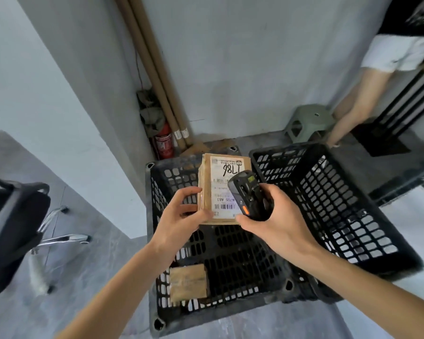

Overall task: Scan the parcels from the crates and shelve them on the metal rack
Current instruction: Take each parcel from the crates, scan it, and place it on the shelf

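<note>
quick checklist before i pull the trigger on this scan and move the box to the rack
1. Parcel held firm: ok, the left hand grips its near left edge above the crate.
2. Scanner in hand: ok, the right hand is wrapped round it, its head over the label.
3. Barcode in the clear: not ok, the scanner body covers part of the lower barcode.
4. Scan registered: cannot tell, the scanner's screen is too small to read.
5. Parcels left: not ok, a second parcel lies in the crate.
6. Way to the rack: cannot tell, another person's arm reaches down on the right.
</note>
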A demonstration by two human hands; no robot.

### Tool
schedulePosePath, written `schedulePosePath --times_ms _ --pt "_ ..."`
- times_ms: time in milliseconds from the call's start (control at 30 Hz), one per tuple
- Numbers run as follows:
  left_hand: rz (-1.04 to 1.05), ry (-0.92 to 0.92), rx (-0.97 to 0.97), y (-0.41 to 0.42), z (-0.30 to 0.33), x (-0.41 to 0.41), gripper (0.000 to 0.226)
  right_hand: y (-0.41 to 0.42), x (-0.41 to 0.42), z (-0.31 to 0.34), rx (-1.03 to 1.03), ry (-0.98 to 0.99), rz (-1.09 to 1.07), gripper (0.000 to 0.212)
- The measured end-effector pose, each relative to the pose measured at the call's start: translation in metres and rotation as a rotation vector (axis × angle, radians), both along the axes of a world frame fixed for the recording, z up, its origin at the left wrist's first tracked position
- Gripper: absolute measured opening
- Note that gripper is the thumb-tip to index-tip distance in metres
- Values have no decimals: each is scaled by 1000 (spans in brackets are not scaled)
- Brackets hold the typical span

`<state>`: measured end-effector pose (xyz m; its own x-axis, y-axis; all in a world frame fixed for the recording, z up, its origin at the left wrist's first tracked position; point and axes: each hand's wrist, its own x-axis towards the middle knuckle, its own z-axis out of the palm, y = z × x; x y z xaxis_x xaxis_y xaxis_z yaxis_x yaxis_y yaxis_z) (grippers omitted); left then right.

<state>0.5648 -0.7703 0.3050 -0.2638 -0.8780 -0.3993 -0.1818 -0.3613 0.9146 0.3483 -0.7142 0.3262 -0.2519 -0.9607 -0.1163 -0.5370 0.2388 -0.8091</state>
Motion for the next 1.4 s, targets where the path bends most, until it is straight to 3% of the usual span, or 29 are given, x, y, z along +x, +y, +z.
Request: schedulePosePath --times_ms 133,333,567,767,867,1033,1400 --pt "-63 -20 -52 22 29 -1 70 31 -7 26 -47 40 33 69" --pt "-45 102 -46 61 89 -24 23 87 -27 86 -150 108 44 73" --pt "-178 75 -192 135 178 -73 63 188 -81 178 -215 264 54 73" --pt "-311 114 -297 211 255 -127 60 300 -124 268 -215 480 -10 82" --pt "-354 151 -352 246 297 -162 66 358 -145 315 -172 635 -41 80" --pt "-471 225 -445 302 361 -227 49 453 -175 385 -56 899 -143 85" --pt "-826 312 -538 432 428 -313 48 639 -162 466 309 1012 -442 75"
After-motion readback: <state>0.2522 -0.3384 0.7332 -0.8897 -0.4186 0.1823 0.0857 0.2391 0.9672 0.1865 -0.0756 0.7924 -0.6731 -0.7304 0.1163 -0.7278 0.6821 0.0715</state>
